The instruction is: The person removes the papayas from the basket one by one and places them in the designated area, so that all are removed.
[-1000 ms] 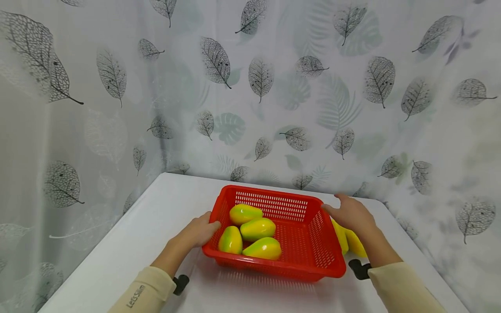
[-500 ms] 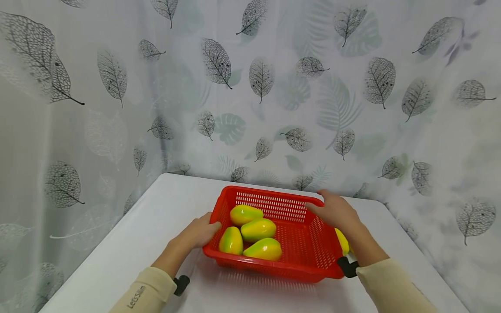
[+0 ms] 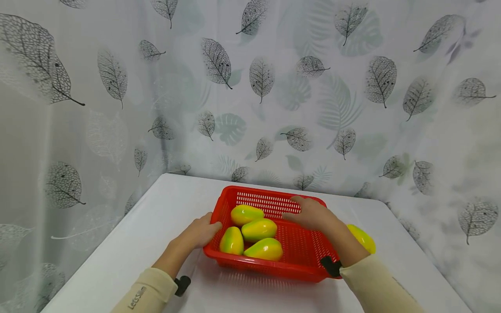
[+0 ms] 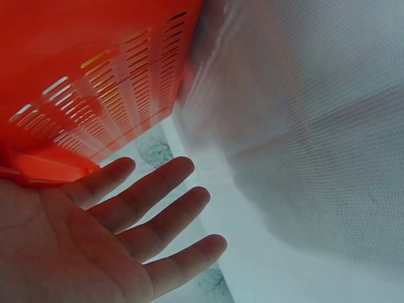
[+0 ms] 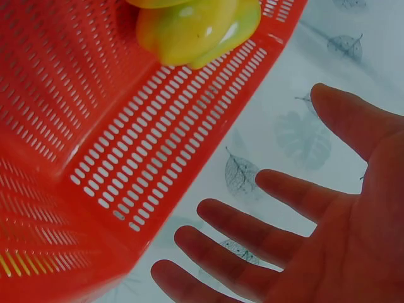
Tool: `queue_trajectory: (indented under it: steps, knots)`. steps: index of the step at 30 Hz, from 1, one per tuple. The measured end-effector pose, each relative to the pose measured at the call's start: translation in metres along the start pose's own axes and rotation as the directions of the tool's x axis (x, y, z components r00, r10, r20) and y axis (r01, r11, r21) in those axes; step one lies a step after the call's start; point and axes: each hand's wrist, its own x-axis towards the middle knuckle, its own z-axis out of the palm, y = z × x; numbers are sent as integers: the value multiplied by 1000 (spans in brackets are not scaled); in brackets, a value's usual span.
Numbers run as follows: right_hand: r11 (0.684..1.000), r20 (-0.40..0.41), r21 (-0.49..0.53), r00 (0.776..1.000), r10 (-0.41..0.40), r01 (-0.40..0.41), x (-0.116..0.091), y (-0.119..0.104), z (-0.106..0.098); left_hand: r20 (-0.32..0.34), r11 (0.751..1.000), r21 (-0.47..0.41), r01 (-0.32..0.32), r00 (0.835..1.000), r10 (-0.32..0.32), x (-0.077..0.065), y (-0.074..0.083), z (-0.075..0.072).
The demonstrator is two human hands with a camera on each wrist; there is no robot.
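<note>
A red perforated plastic basket (image 3: 270, 268) stands on the white table, with several glossy yellow-green, papaya-shaped fruits (image 3: 259, 229) gathered in its left half. At its left rim is my left hand (image 3: 199, 231), thumb over the edge. The left wrist view shows that hand's fingers (image 4: 154, 230) straight and spread outside the slotted wall. My right hand (image 3: 310, 214) hovers above the basket's right half, holding nothing. Its fingers are extended and apart in the right wrist view, near the basket's rim and away from the fruits (image 5: 196, 31).
One more yellow fruit (image 3: 363, 239) lies on the white table (image 3: 176, 195) right of the basket, partly behind the right forearm. A leaf-printed curtain (image 3: 258, 87) surrounds the table at the back and sides. Dark wrist camera mounts (image 3: 331, 266) project below both cuffs.
My right hand has moved left from the basket's right rim to over its inside. More of the yellow fruit on the table shows now. The left hand and basket have stayed put.
</note>
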Motion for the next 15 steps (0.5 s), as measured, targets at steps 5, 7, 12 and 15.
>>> queue_trajectory:
  steps: [5, 7, 12, 15]
  knots:
    - [1000, 50, 17, 999, -5, 5, 2, -8, 5, 5, 1000, -7, 1, 1000, -1, 0, 0, 1]
    - [1000, 64, 27, 998, -17, 15, 3, -10, 8, 1, 1000, -2, 1, 1000, -1, 0, 1, 0]
    - [997, 102, 62, 994, -50, 43, 9, -11, 15, -1, 1000, 5, -4, 1000, 4, 0, 1, -1]
    - [996, 128, 66, 990, -61, 53, 11, -11, 19, 4, 1000, 2, -8, 1000, 7, -1, 1, -1]
